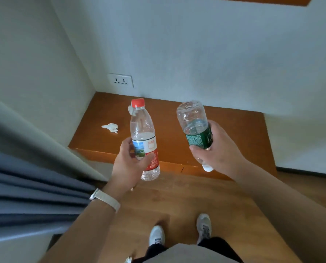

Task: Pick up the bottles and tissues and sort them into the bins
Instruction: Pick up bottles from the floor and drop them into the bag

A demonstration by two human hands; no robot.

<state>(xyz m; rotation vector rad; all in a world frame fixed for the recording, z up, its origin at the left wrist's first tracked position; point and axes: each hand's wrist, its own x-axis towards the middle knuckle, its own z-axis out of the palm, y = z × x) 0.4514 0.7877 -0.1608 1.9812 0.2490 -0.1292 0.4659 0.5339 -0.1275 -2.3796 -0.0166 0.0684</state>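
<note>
My left hand (129, 164) grips a clear bottle with a red cap and a red-and-white label (142, 130), held upright above the platform's front edge. My right hand (215, 149) grips a clear bottle with a green label (193, 122), held upside down with its white cap pointing down. A crumpled white tissue (111, 127) lies on the orange-brown platform (234, 130) to the left. A second tissue (130, 109) shows just behind the red-capped bottle's neck. No bin is in view.
The low platform fills the corner between two white walls, with a wall socket (120, 80) above it. Grey-blue curtains (25, 186) hang at the left. Below are the wooden floor (177, 202) and my two shoes.
</note>
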